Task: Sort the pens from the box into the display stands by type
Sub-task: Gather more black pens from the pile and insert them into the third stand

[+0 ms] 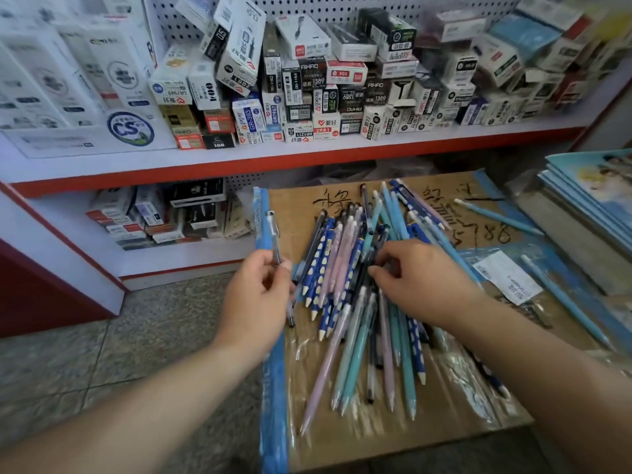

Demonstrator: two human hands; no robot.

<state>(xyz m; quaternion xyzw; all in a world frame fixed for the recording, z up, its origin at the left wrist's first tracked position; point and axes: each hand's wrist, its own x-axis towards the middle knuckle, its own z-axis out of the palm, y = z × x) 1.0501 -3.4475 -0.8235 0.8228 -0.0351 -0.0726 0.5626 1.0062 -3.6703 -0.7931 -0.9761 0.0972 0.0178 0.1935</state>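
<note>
Centre frame: left grip (256,295) clamps a clear pen (274,244); right grip (420,282) curls into the pen pile (342,268), and I cannot tell whether it holds one.

Cardboard box (444,436) top carries pen pile (359,302), stray blue pens, paper slip (508,277).

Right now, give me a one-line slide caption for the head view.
Left hand holds a clear pen while right hand picks through the pen pile on a cardboard box.
</note>
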